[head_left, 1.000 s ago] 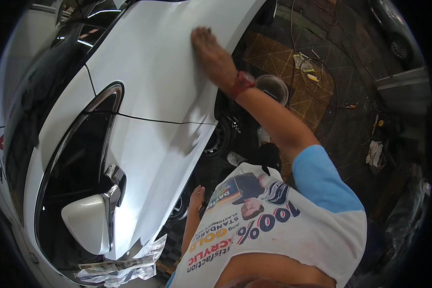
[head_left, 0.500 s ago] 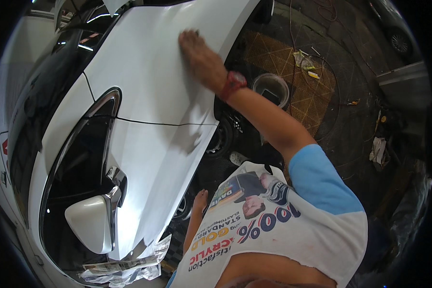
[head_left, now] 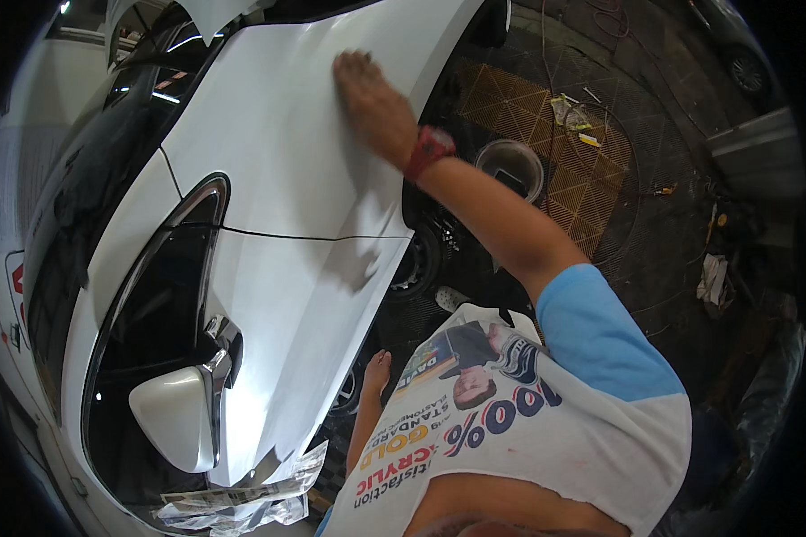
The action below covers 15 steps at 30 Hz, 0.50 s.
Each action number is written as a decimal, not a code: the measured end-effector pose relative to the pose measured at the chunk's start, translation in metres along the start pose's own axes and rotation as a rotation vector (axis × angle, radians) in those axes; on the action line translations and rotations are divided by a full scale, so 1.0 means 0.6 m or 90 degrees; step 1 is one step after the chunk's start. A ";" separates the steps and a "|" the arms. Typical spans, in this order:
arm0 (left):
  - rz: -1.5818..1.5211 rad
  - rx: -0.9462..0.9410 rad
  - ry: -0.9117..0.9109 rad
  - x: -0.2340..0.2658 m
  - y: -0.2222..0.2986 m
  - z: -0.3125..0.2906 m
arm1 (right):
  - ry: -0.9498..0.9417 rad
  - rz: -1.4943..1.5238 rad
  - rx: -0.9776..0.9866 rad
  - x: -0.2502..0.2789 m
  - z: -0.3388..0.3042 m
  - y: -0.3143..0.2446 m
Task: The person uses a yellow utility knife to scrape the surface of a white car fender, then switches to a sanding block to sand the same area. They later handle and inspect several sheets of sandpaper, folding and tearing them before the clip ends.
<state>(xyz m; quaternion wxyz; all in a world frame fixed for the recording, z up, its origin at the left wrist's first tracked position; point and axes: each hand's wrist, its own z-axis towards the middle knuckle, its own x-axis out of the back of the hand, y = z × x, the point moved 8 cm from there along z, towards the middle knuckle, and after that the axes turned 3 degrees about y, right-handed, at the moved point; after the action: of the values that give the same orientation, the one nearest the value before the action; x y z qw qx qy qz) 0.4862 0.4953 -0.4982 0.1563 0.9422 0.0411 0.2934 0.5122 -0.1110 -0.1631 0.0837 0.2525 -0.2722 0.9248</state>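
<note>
Nearest to us, we are seeing the white printed cotton shirt with light-blue sleeves (head_left: 591, 430) on the person's own body. Beside it, the bare left hand (head_left: 381, 367) is hanging low, near the car's side; it is showing too small for us to tell how far its fingers are opening or whether it is holding anything. To the left, a rounded, pearly-white side mirror with a chrome stem (head_left: 175, 416) is jutting from the car, and crumpled printed paper sheeting (head_left: 242, 506) is lying just below it.

Farther out, the bare right hand (head_left: 372, 103), with a red wristwatch (head_left: 432, 150) at its wrist, is lying palm down on the glossy white curved car fender (head_left: 278, 125), beyond the dark door seam. Its fingers are stretching out nearly straight and close together; we cannot tell whether anything thin is lying under the palm.

Past the forearm, a round grey bucket (head_left: 524, 159) is standing by a yellow-brown lattice floor mat (head_left: 591, 197). Farthest off, a dark car (head_left: 734, 54) is standing at the upper right.
</note>
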 end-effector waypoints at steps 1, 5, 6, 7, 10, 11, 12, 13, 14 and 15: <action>-0.027 0.008 0.010 0.001 0.003 0.006 | -0.017 0.021 0.057 -0.007 -0.027 -0.022; 0.019 -0.018 -0.020 -0.003 0.017 0.011 | -0.013 -0.036 0.041 0.002 0.008 0.013; 0.026 -0.030 -0.002 0.001 0.022 0.014 | 0.005 -0.059 -0.011 0.006 0.022 0.021; 0.033 -0.043 0.017 0.004 0.027 0.017 | -0.006 -0.056 -0.039 0.005 0.017 0.003; 0.024 -0.017 -0.024 -0.003 0.007 0.015 | -0.047 0.076 0.109 -0.003 -0.073 -0.050; 0.016 -0.025 -0.034 -0.006 0.003 0.022 | -0.064 0.042 0.119 -0.002 -0.068 -0.030; 0.029 -0.030 -0.023 -0.005 -0.004 0.026 | -0.040 0.025 0.068 -0.004 -0.052 -0.007; 0.043 -0.039 -0.016 -0.004 0.012 0.026 | -0.017 0.001 0.016 0.001 -0.033 0.010; 0.056 -0.046 -0.008 -0.002 0.020 0.023 | 0.006 -0.021 -0.035 0.009 -0.020 0.020; 0.043 -0.033 -0.011 0.001 0.021 0.016 | 0.006 0.007 -0.065 0.012 -0.029 0.005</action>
<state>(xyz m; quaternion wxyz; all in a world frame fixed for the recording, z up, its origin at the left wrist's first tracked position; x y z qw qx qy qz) 0.4920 0.4810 -0.5011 0.1711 0.9411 0.0003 0.2917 0.4979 -0.1039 -0.1736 0.0927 0.2422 -0.3199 0.9112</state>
